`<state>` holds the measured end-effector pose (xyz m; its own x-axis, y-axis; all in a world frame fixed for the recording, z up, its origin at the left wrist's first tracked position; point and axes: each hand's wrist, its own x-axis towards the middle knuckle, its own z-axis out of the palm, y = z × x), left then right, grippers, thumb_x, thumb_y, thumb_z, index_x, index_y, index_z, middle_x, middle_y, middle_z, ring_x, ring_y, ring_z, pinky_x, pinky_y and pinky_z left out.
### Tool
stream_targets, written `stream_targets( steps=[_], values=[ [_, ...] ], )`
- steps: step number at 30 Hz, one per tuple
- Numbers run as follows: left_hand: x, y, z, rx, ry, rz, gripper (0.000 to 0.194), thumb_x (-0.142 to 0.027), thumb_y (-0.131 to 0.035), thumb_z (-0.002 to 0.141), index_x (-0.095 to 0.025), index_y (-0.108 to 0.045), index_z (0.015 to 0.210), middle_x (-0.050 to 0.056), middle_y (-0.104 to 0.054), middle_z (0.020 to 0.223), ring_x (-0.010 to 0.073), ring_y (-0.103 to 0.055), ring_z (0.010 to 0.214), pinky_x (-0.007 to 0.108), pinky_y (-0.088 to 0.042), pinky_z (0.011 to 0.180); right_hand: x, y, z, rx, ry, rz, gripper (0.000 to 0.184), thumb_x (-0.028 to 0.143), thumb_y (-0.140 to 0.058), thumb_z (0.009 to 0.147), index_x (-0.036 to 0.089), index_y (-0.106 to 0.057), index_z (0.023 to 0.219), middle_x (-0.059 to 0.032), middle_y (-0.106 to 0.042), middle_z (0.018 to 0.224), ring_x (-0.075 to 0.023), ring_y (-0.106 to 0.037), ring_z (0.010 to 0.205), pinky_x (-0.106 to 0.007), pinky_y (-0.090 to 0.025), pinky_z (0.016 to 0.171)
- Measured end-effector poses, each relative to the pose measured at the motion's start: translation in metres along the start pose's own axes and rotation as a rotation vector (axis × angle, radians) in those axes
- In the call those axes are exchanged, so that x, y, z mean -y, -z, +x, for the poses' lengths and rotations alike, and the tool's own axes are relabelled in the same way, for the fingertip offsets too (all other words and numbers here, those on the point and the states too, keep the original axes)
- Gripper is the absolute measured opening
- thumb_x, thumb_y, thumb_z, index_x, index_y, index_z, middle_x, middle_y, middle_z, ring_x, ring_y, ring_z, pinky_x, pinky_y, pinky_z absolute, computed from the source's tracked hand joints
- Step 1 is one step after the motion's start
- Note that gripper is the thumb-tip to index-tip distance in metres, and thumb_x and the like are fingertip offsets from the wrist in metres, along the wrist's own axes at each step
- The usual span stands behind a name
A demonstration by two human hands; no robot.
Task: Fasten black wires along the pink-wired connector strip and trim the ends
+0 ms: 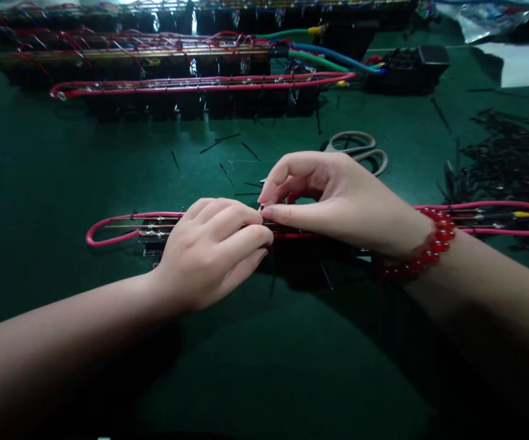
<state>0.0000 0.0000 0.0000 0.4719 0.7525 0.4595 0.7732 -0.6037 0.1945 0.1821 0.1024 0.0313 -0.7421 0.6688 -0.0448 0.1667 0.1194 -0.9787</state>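
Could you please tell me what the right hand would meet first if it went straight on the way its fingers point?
Most likely the left hand, whose fingertips lie close to those of the right hand, though depth is unclear here.

White paper [528, 66] near a clear plastic bag [487, 19] (crumpled), upper right.

Counted, there are two hands [216, 244], two pink cable loops [488, 205], one red beaded bracelet [439, 245], one pair of scissors [368, 150] and one heap of black strips [507, 159].
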Motion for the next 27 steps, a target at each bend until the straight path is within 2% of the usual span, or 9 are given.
stream_targets(
  steps=[8,27],
  values=[
    [-0.0030,0.0021,0.0009,-0.017,0.120,-0.050,0.004,-0.022,-0.060,0.094,-0.019,-0.062,0.095,0.006,-0.067,0.100,0.0191,-0.061,0.092,0.036,-0.050,0.081,-0.0030,0.0024,-0.0003,0.056,0.062,-0.065,0.008,0.013,-0.075,0.076,0.018,-0.068,0.077,-0.0002,-0.070,0.076,-0.0129,-0.063,0.067,-0.023,-0.051,0.059],
    [-0.0034,0.0025,0.0018,-0.037,0.194,-0.117,0.007,-0.025,-0.061,0.092,-0.019,-0.066,0.092,0.006,-0.068,0.097,0.0208,-0.063,0.091,0.036,-0.050,0.080,-0.0029,0.0054,-0.0010,0.129,0.170,-0.194,0.003,0.011,-0.068,0.081,0.014,-0.068,0.082,-0.0005,-0.070,0.079,-0.0110,-0.063,0.071,-0.021,-0.051,0.062]
  ],
)
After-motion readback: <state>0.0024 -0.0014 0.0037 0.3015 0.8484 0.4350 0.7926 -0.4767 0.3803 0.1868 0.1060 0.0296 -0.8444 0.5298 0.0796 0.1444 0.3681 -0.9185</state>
